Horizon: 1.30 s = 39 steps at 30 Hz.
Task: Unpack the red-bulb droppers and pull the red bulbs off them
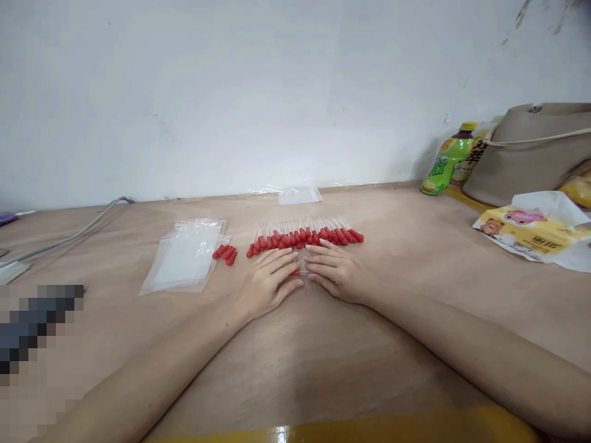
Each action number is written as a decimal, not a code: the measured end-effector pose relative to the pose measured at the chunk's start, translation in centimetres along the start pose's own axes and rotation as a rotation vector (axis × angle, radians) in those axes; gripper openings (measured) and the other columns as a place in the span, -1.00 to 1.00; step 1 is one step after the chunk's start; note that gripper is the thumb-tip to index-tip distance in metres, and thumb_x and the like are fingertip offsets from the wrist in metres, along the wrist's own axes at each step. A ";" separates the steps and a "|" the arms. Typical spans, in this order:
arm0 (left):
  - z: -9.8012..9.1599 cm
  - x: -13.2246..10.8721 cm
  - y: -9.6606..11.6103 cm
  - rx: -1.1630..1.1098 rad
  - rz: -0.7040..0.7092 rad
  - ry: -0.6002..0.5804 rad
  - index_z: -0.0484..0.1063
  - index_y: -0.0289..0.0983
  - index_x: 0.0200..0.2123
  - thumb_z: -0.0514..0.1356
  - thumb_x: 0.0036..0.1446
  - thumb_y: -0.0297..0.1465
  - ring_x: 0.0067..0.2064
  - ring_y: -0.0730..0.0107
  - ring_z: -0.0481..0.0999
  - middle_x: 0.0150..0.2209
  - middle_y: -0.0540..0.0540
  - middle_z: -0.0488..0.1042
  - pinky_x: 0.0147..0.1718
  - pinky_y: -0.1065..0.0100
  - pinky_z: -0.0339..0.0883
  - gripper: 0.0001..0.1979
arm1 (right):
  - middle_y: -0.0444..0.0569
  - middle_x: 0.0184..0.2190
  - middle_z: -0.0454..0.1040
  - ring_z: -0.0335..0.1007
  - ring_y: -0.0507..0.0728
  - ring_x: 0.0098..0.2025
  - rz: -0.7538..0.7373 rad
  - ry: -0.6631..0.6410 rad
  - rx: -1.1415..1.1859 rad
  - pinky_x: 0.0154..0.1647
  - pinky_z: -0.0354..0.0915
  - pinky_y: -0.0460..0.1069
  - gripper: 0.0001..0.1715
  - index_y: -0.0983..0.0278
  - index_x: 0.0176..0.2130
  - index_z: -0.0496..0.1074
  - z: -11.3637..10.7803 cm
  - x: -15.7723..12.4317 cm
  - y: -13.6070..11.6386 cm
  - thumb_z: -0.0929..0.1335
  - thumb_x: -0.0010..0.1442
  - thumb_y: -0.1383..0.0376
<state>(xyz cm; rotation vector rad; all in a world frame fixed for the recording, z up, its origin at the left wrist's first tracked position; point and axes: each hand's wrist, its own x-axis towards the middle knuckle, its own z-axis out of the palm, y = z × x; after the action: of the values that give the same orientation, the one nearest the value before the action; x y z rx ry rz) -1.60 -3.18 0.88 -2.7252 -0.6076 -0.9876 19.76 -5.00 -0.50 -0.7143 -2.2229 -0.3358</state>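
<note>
A row of several clear droppers with red rubber bulbs (305, 235) lies on the brown paper-covered table (323, 357). Just in front of it my left hand (270, 280) and my right hand (335, 271) lie flat, fingers stretched out and fingertips nearly meeting. Between and under the fingertips is a small clear piece (302, 263), either a bag or a dropper tube; I cannot tell which. A few loose red bulbs (226, 252) lie to the left of the row.
A stack of clear plastic bags (187, 255) lies at the left, another clear bag (299, 195) by the wall. A green drink bottle (447, 161), a beige bag (530, 151) and a tissue pack (535, 237) sit at the right. A grey cable (69, 234) runs along the left.
</note>
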 end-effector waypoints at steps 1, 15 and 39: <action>0.3 0.0 0.0 -0.011 0.008 0.019 0.39 -0.28 -0.14 0.14 0.12 -0.35 -0.01 0.27 0.41 -0.13 -0.12 0.49 -0.01 0.17 0.27 -0.77 | 0.00 -0.18 0.51 0.28 0.17 0.05 -0.004 -0.001 0.005 0.14 0.17 0.17 -0.77 0.32 -0.18 0.44 0.1 0.0 0.0 0.26 0.18 0.32; 0.1 0.5 0.5 0.060 0.114 0.046 0.40 -0.31 -0.22 0.12 0.13 -0.45 -0.07 0.35 0.46 -0.17 -0.12 0.51 0.04 0.19 0.25 -0.85 | 0.11 -0.07 0.43 0.26 0.10 0.08 -0.050 -0.002 0.192 0.12 0.23 0.08 -0.76 0.35 -0.15 0.40 0.9 -0.3 0.3 0.23 0.20 0.37; -0.4 -0.2 0.5 -0.011 0.113 -0.021 0.40 -0.30 -0.27 0.07 0.15 -0.46 -0.04 0.34 0.45 -0.25 -0.09 0.54 0.13 0.15 0.13 -0.87 | 0.12 -0.24 0.51 0.36 0.14 -0.02 -0.208 0.078 -0.006 0.10 0.28 0.09 -0.86 0.39 -0.24 0.38 -0.6 -0.2 -0.3 0.28 0.16 0.41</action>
<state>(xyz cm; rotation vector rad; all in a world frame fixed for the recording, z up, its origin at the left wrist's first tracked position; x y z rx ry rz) -1.76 -3.79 0.99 -2.7486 -0.4465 -0.9388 20.06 -5.57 -0.25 -0.4652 -2.2266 -0.4651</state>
